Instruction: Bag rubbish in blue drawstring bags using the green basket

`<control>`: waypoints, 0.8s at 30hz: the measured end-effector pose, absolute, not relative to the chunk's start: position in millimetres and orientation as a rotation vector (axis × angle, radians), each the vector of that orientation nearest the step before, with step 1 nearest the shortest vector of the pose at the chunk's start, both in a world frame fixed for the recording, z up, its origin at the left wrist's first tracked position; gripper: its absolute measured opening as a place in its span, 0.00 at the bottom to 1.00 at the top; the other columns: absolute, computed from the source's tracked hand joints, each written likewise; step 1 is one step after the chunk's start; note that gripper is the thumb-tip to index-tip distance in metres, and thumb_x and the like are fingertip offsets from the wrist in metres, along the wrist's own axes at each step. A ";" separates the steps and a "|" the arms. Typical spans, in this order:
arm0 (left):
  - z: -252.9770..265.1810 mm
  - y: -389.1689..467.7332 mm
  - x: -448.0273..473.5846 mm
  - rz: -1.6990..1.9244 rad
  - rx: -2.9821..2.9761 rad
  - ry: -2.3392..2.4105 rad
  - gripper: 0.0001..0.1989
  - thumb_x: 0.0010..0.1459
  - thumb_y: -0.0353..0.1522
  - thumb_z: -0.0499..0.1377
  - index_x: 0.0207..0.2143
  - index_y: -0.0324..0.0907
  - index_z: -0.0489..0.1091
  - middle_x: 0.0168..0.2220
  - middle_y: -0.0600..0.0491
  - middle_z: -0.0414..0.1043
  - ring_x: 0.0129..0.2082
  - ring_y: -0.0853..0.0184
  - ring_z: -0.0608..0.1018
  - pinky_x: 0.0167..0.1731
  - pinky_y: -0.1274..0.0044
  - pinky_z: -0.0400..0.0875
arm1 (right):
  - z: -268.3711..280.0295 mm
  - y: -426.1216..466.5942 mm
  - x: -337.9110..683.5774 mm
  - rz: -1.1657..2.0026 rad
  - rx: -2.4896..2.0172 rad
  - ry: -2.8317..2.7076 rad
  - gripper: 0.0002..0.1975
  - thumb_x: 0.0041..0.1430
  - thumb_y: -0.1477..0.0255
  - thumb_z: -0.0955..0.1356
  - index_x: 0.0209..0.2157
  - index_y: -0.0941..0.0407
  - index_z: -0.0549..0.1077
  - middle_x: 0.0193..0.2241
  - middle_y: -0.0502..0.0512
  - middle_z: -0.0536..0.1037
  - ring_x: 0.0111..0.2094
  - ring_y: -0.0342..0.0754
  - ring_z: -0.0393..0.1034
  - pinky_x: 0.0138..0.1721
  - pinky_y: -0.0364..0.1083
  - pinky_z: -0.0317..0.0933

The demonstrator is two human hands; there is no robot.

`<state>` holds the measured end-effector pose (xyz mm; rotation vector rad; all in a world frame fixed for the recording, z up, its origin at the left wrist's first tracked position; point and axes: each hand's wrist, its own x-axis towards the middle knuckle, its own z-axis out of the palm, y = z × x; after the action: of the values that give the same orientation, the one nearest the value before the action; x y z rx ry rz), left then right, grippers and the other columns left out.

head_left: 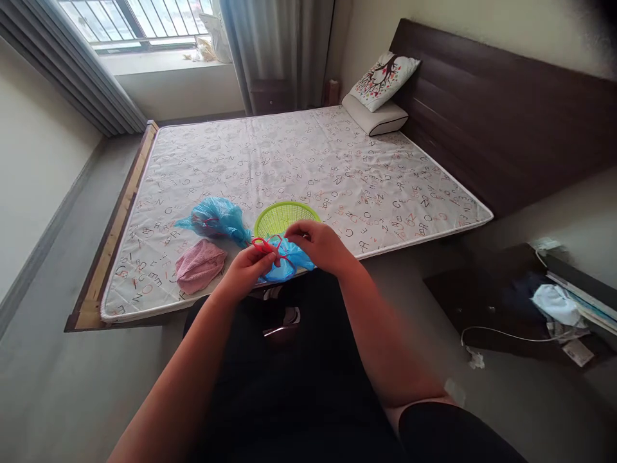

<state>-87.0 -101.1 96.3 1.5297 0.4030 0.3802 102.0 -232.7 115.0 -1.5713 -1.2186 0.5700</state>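
My left hand (250,267) is closed, pinching a red string (263,244) that forms loops above its fingertips. My right hand (321,244) is just to the right, its fingers curled together where one end of the string reaches; the exact grip is partly hidden. Below both hands a blue plastic bag (279,271) lies at the mattress edge, with red string across it. A second, filled blue plastic bag (219,218) sits to the left, its twisted end toward my hands. Behind my hands is a green plastic basket (277,217), partly covered. A pink cloth (200,265) lies crumpled beside my left hand.
The letter-patterned mattress (289,154) rests on a bed with a dark headboard (491,103). A tree-print pillow (385,80) leans on a white pillow (376,116) at the far corner. At right, a dark nightstand (472,296) holds papers, cloth and a cable.
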 end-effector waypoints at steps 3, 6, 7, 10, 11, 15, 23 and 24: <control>96.9 -99.6 -88.8 0.333 1.534 0.378 0.24 0.61 0.52 0.72 0.33 0.38 0.80 0.28 0.51 0.74 0.24 0.73 0.65 0.24 0.79 0.60 | 114.6 -230.5 100.7 0.585 -1.536 -1.359 0.18 0.66 0.75 0.73 0.57 0.52 0.82 0.57 0.59 0.82 0.49 0.49 0.79 0.51 0.50 0.74; 102.1 -99.5 -90.5 0.246 1.519 0.335 0.25 0.61 0.52 0.73 0.32 0.38 0.79 0.27 0.52 0.73 0.23 0.73 0.65 0.24 0.79 0.58 | 113.8 -226.8 96.1 0.624 -1.512 -1.483 0.20 0.65 0.78 0.73 0.56 0.51 0.82 0.57 0.58 0.83 0.53 0.49 0.77 0.56 0.51 0.72; 103.4 -99.7 -90.7 0.236 1.517 0.333 0.24 0.60 0.51 0.73 0.32 0.38 0.79 0.27 0.51 0.73 0.23 0.73 0.66 0.24 0.79 0.59 | 113.6 -226.2 95.2 0.649 -1.516 -1.468 0.14 0.66 0.78 0.73 0.51 0.52 0.84 0.52 0.56 0.85 0.51 0.49 0.78 0.55 0.51 0.71; 103.5 -100.4 -89.1 0.292 1.520 0.377 0.23 0.59 0.50 0.74 0.32 0.38 0.79 0.28 0.51 0.75 0.23 0.73 0.67 0.24 0.79 0.60 | 114.3 -227.8 96.2 0.757 -1.500 -1.272 0.05 0.68 0.72 0.72 0.39 0.54 0.83 0.36 0.50 0.84 0.40 0.46 0.77 0.46 0.48 0.71; 102.4 -100.8 -87.6 0.349 1.513 0.413 0.23 0.58 0.50 0.74 0.32 0.39 0.79 0.29 0.51 0.76 0.23 0.74 0.67 0.24 0.79 0.61 | 114.9 -228.9 97.4 0.805 -1.460 -1.177 0.04 0.67 0.71 0.72 0.37 0.55 0.81 0.34 0.49 0.83 0.37 0.45 0.76 0.43 0.47 0.71; 98.2 -102.8 -78.3 0.643 1.391 0.596 0.22 0.53 0.47 0.77 0.35 0.40 0.78 0.27 0.54 0.76 0.20 0.74 0.69 0.22 0.79 0.63 | 114.6 -230.5 95.6 1.048 -1.231 -0.812 0.11 0.59 0.65 0.78 0.38 0.54 0.77 0.29 0.47 0.81 0.30 0.44 0.77 0.37 0.46 0.75; 101.0 -104.0 -73.7 0.714 1.340 0.753 0.24 0.50 0.48 0.77 0.37 0.40 0.77 0.25 0.56 0.75 0.20 0.72 0.72 0.19 0.80 0.66 | 90.6 -216.9 59.5 1.030 -1.354 -0.896 0.09 0.62 0.71 0.77 0.36 0.53 0.74 0.34 0.51 0.84 0.39 0.48 0.84 0.41 0.46 0.78; 101.3 -103.8 -74.6 0.710 1.350 0.761 0.24 0.50 0.48 0.77 0.37 0.40 0.77 0.25 0.56 0.75 0.19 0.73 0.71 0.18 0.80 0.65 | 88.0 -215.6 57.4 0.990 -1.386 -0.936 0.08 0.63 0.71 0.76 0.36 0.53 0.73 0.33 0.50 0.84 0.39 0.48 0.84 0.41 0.46 0.77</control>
<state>-74.6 -103.8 101.3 1.3503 0.7605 0.7099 57.4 -215.6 88.0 -1.3862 -0.9364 0.9899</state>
